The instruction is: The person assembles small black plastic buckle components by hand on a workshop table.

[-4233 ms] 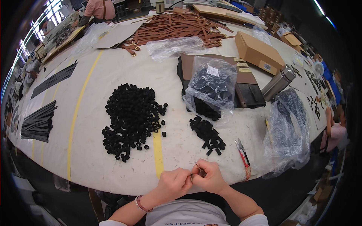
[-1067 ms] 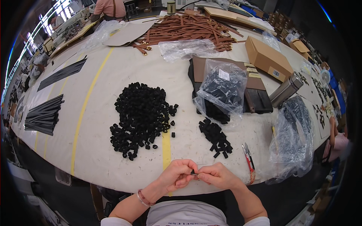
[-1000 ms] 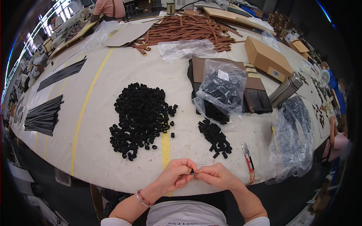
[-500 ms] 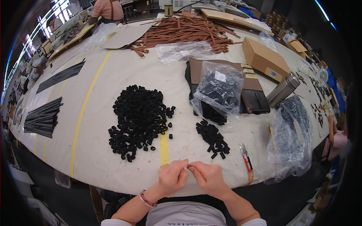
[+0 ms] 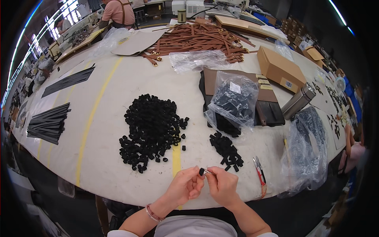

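Note:
My left hand [image 5: 184, 185] is above the table's near edge, thumb and forefinger closed at a small black loop [image 5: 201, 172], the other fingers loosely curled. Close beside it, my right hand [image 5: 222, 186] pinches a thin metal tool [image 5: 208, 172]; its tip meets the black loop. Whether the tip is inside the loop is too small to tell. A large heap of black loops [image 5: 152, 122] lies ahead on the left. To the right of it is a smaller heap of short black pieces [image 5: 227, 150].
Red-handled thread snips [image 5: 260, 172] lie right of my hands. Farther right are a plastic bag [image 5: 304, 152], a steel flask [image 5: 299, 101] and a cardboard box [image 5: 281, 69]. Brown straps [image 5: 197, 39] pile up at the back; dark strips [image 5: 49, 123] lie left. A person [image 5: 354, 154] works at far right.
My hands have shifted slightly apart, and the left fingers have loosened from a tight curl. The small black loop now shows between the hands. The whole view has moved a little.

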The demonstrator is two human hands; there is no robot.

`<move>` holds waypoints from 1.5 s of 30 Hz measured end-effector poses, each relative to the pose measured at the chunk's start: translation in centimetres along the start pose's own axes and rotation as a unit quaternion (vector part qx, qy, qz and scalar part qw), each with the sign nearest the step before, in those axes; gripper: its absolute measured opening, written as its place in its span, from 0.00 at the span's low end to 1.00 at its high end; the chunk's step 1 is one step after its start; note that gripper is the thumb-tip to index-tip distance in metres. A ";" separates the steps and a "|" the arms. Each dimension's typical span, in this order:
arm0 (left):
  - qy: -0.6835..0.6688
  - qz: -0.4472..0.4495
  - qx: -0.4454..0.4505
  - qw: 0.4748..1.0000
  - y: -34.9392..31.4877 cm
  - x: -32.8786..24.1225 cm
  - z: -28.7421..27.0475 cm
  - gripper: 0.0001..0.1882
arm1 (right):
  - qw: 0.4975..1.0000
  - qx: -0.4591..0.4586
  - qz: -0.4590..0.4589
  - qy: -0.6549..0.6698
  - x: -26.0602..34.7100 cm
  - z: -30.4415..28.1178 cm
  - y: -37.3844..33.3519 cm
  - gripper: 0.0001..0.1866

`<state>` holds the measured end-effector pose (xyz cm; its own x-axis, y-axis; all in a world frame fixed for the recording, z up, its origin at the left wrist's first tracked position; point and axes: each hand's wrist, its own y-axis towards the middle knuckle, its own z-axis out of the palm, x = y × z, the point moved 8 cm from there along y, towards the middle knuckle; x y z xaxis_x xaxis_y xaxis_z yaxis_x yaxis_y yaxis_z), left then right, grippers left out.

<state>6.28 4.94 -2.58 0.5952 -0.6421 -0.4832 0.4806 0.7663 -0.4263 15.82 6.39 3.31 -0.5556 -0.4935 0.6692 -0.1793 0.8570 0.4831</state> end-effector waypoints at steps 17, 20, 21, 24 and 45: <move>-0.040 0.049 -0.009 0.998 -1.0 0.2 -0.4 0.08 | 0.998 0.015 0.001 0.061 1.2 0.8 -0.5 0.03; -0.083 -0.004 0.028 0.996 -1.5 0.9 -0.7 0.09 | 0.990 -0.009 -0.135 -0.037 3.2 0.7 -0.9 0.03; -0.084 -0.003 0.027 0.996 -1.6 0.9 -0.6 0.09 | 0.991 -0.008 -0.132 -0.023 3.0 0.7 -1.0 0.04; -0.100 0.004 0.035 0.994 -2.0 0.8 -0.2 0.09 | 0.979 0.036 0.055 0.191 0.2 2.3 -1.4 0.04; -0.179 0.160 -0.074 0.968 2.2 -5.9 -5.2 0.18 | 0.937 0.250 -0.060 0.236 6.9 6.7 -3.7 0.07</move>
<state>0.49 10.34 -4.64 0.8961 -0.3038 -0.3234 0.1538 0.8963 -0.4158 7.22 0.82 2.34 -0.1072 -0.5007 0.8590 -0.6413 0.6950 0.3251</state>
